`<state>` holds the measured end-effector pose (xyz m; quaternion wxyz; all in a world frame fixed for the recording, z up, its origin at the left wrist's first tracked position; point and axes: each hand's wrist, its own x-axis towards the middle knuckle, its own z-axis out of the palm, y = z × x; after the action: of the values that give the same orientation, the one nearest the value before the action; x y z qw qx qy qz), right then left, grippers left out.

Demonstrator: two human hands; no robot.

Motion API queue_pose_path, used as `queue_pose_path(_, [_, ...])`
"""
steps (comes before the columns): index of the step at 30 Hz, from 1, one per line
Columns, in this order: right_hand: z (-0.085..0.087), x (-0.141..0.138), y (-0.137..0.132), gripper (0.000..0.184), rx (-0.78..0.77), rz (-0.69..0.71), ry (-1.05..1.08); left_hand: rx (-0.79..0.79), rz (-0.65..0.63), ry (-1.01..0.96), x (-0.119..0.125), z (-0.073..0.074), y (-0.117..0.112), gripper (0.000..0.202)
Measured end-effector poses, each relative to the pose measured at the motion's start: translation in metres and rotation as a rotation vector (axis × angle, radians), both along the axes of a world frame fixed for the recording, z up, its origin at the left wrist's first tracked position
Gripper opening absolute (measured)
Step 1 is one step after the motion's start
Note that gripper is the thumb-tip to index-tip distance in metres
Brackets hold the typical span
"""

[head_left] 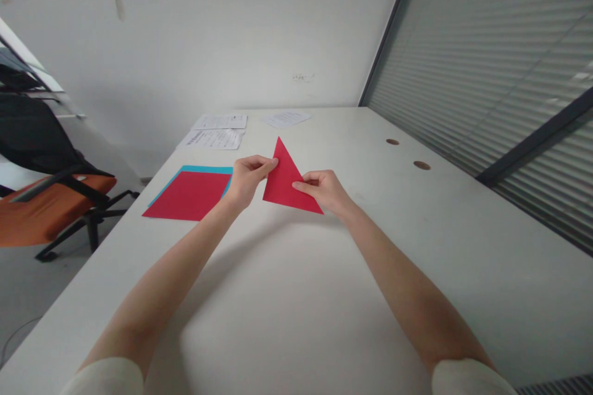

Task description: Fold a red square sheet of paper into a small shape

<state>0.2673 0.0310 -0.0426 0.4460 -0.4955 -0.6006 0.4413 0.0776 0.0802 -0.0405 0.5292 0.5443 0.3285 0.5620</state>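
A red paper triangle (pixel 286 182) is held up above the white table, its tip pointing away from me. My left hand (pixel 249 179) pinches its left edge between thumb and fingers. On the slanting right edge, my right hand (pixel 323 188) grips the paper with the thumb on top and the fingers behind. Both hands are closed on the same piece. To the left, flat on the table, lies a red sheet (pixel 189 194) over a blue sheet (pixel 204 169), which shows along the back and right edges. My left wrist and forearm hide part of these sheets.
Printed papers (pixel 215 139) lie at the table's back left, and another printed sheet (pixel 288 118) is near the wall. Two round holes pierce the table (pixel 463 241) on the right, beside window blinds (pixel 486 55). An orange-seated office chair (pixel 60 203) stands left of the table.
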Motion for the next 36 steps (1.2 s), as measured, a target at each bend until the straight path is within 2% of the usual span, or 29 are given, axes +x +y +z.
queue_pose_path(8, [-0.008, -0.003, 0.004, 0.025, 0.053, 0.003, -0.051, -0.006, 0.147, -0.059, 0.0, -0.002, 0.004, 0.026])
queue_pose_path(13, [-0.006, -0.005, 0.004, 0.021, 0.056, 0.049, -0.127, 0.028, 0.123, -0.058, -0.001, 0.001, 0.003, 0.03])
queue_pose_path(22, [-0.007, -0.003, 0.002, 0.023, 0.065, 0.113, -0.192, 0.034, 0.18, -0.037, -0.004, 0.001, 0.01, 0.036])
queue_pose_path(27, [-0.005, 0.0, 0.003, 0.026, 0.093, 0.09, -0.195, 0.109, 0.236, 0.026, -0.006, -0.004, 0.014, 0.035])
queue_pose_path(31, [-0.008, 0.011, 0.01, 0.03, 0.105, 0.035, -0.197, 0.124, 0.233, 0.047, -0.012, -0.01, 0.021, 0.032])
queue_pose_path(34, [-0.017, 0.023, 0.021, 0.032, 0.094, 0.015, -0.229, 0.121, 0.229, 0.131, -0.017, -0.021, 0.029, 0.032])
queue_pose_path(36, [-0.027, 0.031, 0.032, 0.033, 0.077, 0.016, -0.279, 0.173, 0.27, 0.282, -0.017, -0.033, 0.032, 0.033])
